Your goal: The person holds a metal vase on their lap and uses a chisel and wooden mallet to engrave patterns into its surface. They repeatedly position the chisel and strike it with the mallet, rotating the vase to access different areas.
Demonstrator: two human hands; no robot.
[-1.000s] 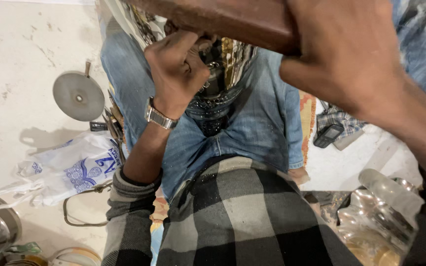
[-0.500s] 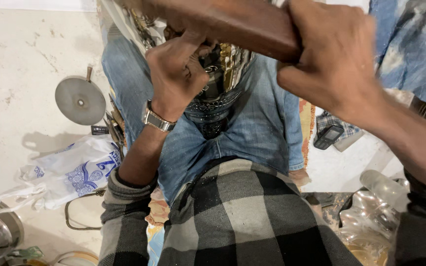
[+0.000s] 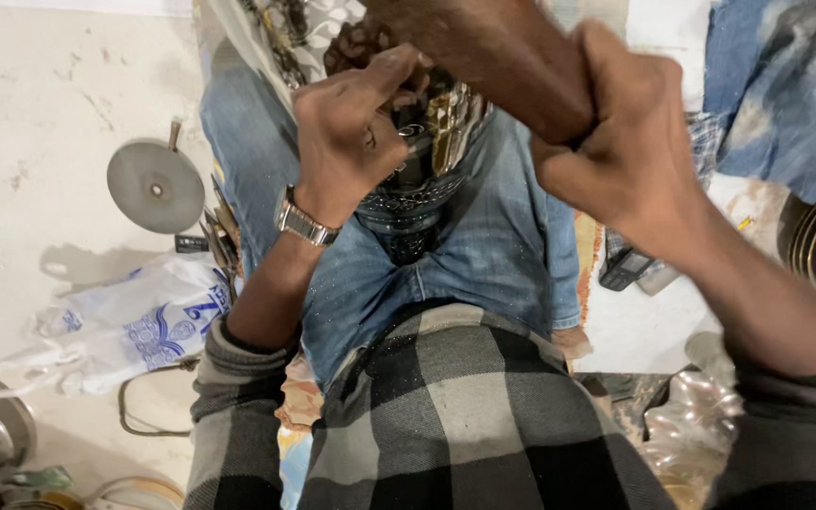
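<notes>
Handle (image 3: pixel 512 71), brown and thick, gripped over the lap so both hands can steady the metal piece (image 3: pixel 427 161) below it.
Right hand (image 3: pixel 630 156) has its fingers clamped round the handle; left hand (image 3: pixel 351 142) pinches the dark metal piece against jeans (image 3: pixel 484 255). A grey disc (image 3: pixel 155 185) lies on the floor (image 3: pixel 30 113), left.

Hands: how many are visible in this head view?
2. The left hand, with a wristwatch, touches the dark metal piece over the lap. The right hand has its grip around the brown wooden handle. No other hands visible.
</notes>
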